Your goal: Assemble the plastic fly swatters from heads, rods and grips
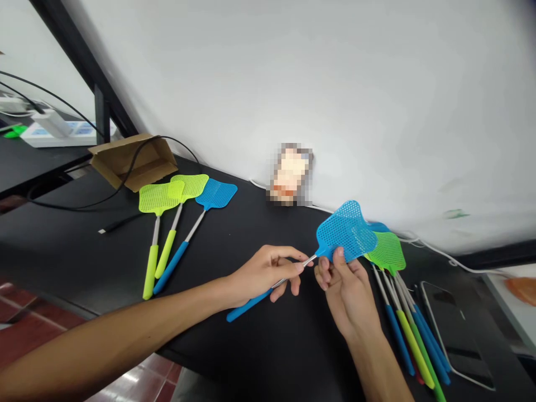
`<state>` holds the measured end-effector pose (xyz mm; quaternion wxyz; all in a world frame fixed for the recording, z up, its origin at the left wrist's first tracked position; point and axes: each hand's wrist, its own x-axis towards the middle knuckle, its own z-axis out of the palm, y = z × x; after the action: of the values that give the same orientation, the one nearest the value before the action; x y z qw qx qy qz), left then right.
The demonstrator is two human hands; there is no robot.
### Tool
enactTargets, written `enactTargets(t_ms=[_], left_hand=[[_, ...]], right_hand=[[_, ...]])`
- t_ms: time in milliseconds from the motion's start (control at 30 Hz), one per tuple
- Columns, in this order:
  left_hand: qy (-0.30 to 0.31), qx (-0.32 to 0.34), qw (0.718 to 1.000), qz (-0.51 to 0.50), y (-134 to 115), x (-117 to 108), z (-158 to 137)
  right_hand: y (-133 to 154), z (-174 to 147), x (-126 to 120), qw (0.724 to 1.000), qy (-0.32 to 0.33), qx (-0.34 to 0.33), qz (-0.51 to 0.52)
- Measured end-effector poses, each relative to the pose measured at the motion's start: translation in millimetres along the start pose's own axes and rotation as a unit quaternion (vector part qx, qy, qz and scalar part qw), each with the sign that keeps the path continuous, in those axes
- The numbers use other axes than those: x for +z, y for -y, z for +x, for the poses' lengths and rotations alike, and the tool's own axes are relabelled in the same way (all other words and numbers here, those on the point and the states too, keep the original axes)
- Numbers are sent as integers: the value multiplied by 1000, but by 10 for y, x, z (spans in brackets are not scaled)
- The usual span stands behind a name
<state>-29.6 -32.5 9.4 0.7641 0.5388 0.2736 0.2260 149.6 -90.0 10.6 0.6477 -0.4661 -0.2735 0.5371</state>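
Observation:
A blue fly swatter (347,230) with a silver shaft and blue handle is held tilted above the black table. My left hand (272,271) pinches its metal shaft between thumb and fingers. At the lower edge of the swatter's head, my right hand (349,285) grips the blue mesh, thumb in front. To the left, two yellow-green fly swatters (159,198) and one blue fly swatter (216,194) lie fanned out. On the right, a pile of several fly swatters, with a green one (387,252) on top, lies partly behind my right hand.
A black phone or tablet (456,335) lies at the right. An open cardboard box (136,162) and a black cable (121,223) are at the back left. A blurred-out object (291,174) leans on the white wall. A power strip (75,134) sits farther left.

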Motion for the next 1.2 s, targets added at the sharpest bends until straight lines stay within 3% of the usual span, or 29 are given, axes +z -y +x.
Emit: enactTargets(t_ms=[267, 433, 600, 800, 1000, 1200], left_hand=[[15, 11, 999, 34, -17, -19, -18], [-8, 3, 997, 71, 1, 23, -46], [-6, 11, 996, 91, 25, 52, -63], [-55, 52, 993, 87, 17, 30, -1], [-162, 128, 977, 55, -44, 29, -21], [-201, 155, 964, 84, -71, -30, -41]], right_hand=[[-98, -43, 28, 999, 14, -20, -47], [-286, -78, -26, 977, -58, -112, -173], [-350, -106, -54, 961, -79, -127, -231], [-288, -141, 58, 986, 11, -26, -162], [-273, -248, 161, 969, 84, -34, -231], [-228, -322, 201, 950, 221, 6, -222]])
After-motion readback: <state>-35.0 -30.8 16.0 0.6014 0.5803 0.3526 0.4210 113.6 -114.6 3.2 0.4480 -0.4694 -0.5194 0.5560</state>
